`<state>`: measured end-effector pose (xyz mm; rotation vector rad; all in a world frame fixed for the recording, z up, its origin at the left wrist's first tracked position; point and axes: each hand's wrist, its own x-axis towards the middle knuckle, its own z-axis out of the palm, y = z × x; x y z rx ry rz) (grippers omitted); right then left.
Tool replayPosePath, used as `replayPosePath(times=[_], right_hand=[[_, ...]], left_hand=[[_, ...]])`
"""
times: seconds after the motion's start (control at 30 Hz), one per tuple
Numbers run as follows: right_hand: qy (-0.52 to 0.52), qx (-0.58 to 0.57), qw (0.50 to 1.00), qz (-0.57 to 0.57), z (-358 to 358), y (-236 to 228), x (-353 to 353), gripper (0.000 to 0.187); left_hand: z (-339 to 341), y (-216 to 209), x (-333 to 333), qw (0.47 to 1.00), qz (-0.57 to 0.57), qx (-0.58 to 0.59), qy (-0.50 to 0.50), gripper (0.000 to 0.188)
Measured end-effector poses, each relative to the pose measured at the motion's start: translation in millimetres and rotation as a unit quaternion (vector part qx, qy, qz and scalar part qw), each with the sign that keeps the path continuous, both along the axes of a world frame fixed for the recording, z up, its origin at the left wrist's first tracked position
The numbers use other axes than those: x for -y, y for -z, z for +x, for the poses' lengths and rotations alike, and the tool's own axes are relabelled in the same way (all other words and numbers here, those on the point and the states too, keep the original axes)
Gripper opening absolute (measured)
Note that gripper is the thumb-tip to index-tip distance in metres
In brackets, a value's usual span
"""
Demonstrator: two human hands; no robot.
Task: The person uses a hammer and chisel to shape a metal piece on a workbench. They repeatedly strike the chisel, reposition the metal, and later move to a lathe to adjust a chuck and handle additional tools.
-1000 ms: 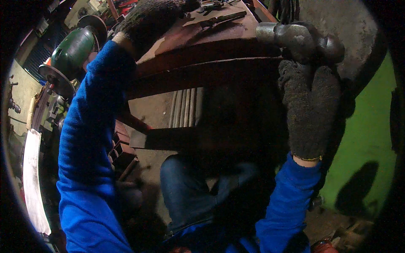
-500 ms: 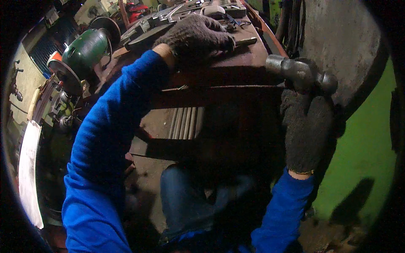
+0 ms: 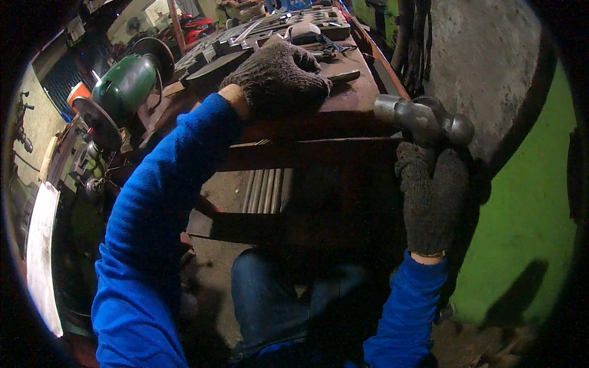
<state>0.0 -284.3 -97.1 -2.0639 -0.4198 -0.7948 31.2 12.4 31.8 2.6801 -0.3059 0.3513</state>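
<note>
My left hand (image 3: 279,76), in a dark knitted work glove, rests at the near end of the workbench (image 3: 362,92). Its fingers are closed round a narrow metal bar (image 3: 345,76), whose flat end sticks out to the right; the gripped part is hidden. At the right, my right hand (image 3: 433,196), in a matching glove, is shut on a ball-peen hammer (image 3: 423,119). The hammer's steel head is held up beside the bench's right corner, rounded peen to the right. Most of its handle is hidden by the glove.
A green bench grinder (image 3: 126,80) stands at the left. Wrenches and other tools (image 3: 245,30) cover the far bench. Several metal rods (image 3: 264,190) lie beneath it. A grey panel (image 3: 485,67) and a green surface (image 3: 521,214) border the right side.
The bench and both hands sit slightly lower in the picture, as the view has tilted up a little. Both grips look the same, and the hammer is still raised beside the bench.
</note>
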Motion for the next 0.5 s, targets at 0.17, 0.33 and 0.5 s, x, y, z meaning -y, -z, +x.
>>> replayPosePath(times=[0.17, 0.33, 0.5], right_hand=[[0.05, 0.071, 0.995, -0.045, 3.0, 3.3, -2.4, 0.041], [0.035, 0.009, 0.999, -0.018, 1.4, 3.0, -2.2, 0.039], [0.04, -0.029, 0.999, -0.015, -1.4, -0.1, -3.7, 0.036]], left_hand=[[7.6, 7.8, -11.7, 0.997, -0.075, 0.0, -0.009, 0.034], [10.3, -7.7, -31.7, 0.997, -0.049, 0.052, -0.005, 0.035], [1.2, -8.2, -26.7, 0.997, -0.046, 0.05, 0.027, 0.03]])
